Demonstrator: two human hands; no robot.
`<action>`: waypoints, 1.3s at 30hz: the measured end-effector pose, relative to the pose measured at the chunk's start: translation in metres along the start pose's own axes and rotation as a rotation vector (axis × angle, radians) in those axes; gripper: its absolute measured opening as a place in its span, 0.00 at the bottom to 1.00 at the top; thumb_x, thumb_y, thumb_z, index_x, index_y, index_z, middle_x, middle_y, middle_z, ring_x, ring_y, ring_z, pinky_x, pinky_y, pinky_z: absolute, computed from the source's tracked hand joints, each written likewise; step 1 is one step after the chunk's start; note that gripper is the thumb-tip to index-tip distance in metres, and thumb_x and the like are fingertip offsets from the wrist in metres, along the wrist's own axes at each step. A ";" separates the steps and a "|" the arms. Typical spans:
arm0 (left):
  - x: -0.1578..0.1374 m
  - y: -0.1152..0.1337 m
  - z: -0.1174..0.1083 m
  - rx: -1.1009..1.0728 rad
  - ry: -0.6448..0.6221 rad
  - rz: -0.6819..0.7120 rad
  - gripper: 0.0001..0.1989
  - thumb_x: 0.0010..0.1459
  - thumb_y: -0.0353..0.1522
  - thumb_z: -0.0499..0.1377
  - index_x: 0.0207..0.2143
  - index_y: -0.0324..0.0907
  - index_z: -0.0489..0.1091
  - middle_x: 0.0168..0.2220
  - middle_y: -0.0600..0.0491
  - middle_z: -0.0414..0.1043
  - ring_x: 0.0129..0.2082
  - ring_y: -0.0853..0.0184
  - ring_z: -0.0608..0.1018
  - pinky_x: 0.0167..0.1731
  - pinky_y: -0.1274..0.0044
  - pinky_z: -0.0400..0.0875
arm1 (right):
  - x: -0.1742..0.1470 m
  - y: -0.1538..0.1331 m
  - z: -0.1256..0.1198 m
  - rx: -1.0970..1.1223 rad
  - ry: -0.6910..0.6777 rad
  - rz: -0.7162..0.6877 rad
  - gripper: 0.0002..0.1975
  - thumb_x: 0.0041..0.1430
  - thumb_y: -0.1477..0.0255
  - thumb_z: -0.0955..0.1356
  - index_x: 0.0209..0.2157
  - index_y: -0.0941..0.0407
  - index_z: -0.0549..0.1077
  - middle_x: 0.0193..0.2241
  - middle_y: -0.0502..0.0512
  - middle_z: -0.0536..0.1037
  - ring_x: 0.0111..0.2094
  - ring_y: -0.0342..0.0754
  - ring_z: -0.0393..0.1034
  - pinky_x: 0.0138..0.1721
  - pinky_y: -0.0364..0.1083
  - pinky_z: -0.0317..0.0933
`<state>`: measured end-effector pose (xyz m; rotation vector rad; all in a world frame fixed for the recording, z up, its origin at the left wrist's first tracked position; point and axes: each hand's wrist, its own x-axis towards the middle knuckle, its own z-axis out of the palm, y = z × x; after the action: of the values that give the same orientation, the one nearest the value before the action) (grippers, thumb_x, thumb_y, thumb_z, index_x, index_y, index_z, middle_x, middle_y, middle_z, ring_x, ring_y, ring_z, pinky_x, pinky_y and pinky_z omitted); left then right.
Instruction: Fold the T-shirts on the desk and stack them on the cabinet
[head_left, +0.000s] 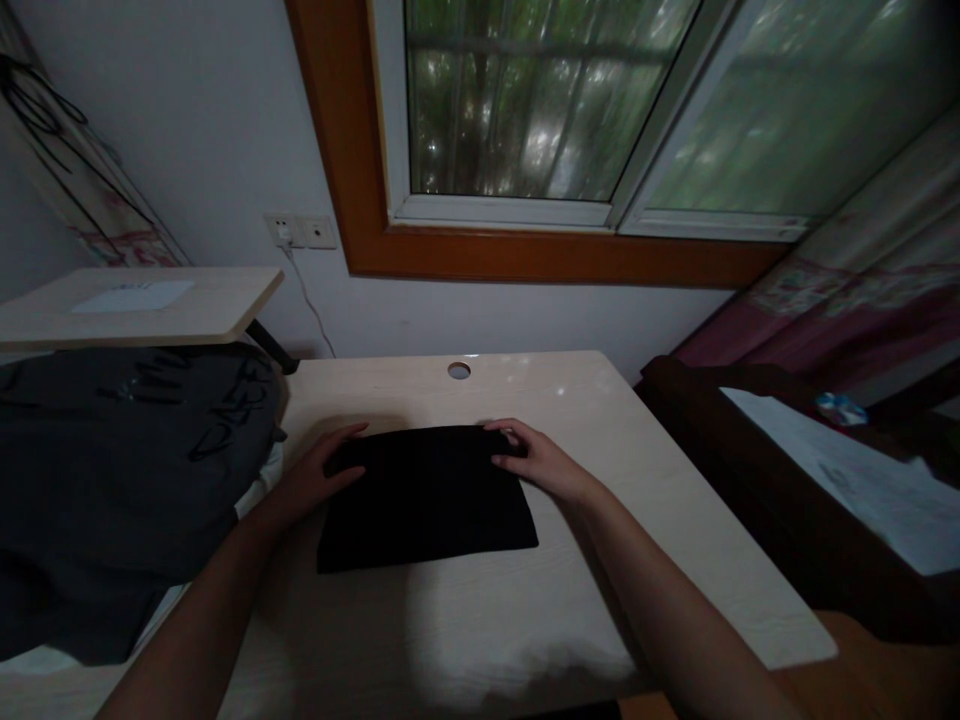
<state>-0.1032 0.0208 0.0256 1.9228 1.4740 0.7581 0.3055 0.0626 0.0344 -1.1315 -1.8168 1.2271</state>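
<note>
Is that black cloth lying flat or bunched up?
Flat: the black cloth lies on the table with nearly straight edges. Can't tell whether it's folded.

- Your only view looks forward and down from your head, across the tabletop (622, 430).
- It is close: your left hand (319, 475) and right hand (546, 462) flank its lower centre.
- Ahead, it faces the window (525, 110).

We seem to be in a home: we see a flowered curtain (885, 260), a wood-trimmed window (525, 120) and household wall sockets (301, 231).
</note>
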 end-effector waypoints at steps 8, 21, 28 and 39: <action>0.001 0.009 -0.003 0.017 -0.029 -0.017 0.31 0.57 0.48 0.63 0.61 0.49 0.68 0.60 0.48 0.71 0.60 0.52 0.73 0.61 0.60 0.66 | -0.006 0.001 -0.007 0.077 -0.151 0.031 0.27 0.54 0.65 0.75 0.56 0.49 0.71 0.49 0.54 0.77 0.47 0.52 0.73 0.51 0.54 0.67; 0.000 0.021 -0.005 -0.098 0.097 0.005 0.31 0.54 0.43 0.66 0.60 0.50 0.67 0.52 0.50 0.74 0.52 0.57 0.77 0.56 0.64 0.70 | -0.004 -0.003 0.001 0.044 0.129 -0.130 0.16 0.56 0.65 0.74 0.47 0.50 0.75 0.43 0.54 0.77 0.46 0.51 0.71 0.51 0.53 0.63; 0.011 0.011 0.010 -0.030 0.151 -0.085 0.29 0.57 0.45 0.62 0.59 0.48 0.67 0.54 0.49 0.72 0.53 0.56 0.76 0.56 0.61 0.69 | 0.009 0.010 0.010 0.022 0.036 -0.029 0.17 0.56 0.66 0.72 0.47 0.53 0.74 0.40 0.51 0.78 0.41 0.49 0.72 0.46 0.49 0.64; 0.014 0.007 0.012 -0.052 0.195 -0.110 0.29 0.59 0.47 0.61 0.60 0.48 0.67 0.58 0.50 0.71 0.57 0.55 0.74 0.57 0.63 0.69 | 0.014 -0.005 0.023 -0.075 0.265 -0.036 0.15 0.60 0.57 0.71 0.43 0.52 0.76 0.41 0.54 0.81 0.42 0.52 0.75 0.48 0.51 0.66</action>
<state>-0.0867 0.0316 0.0237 1.7543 1.6446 0.9458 0.2783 0.0659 0.0316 -1.2338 -1.6852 0.9451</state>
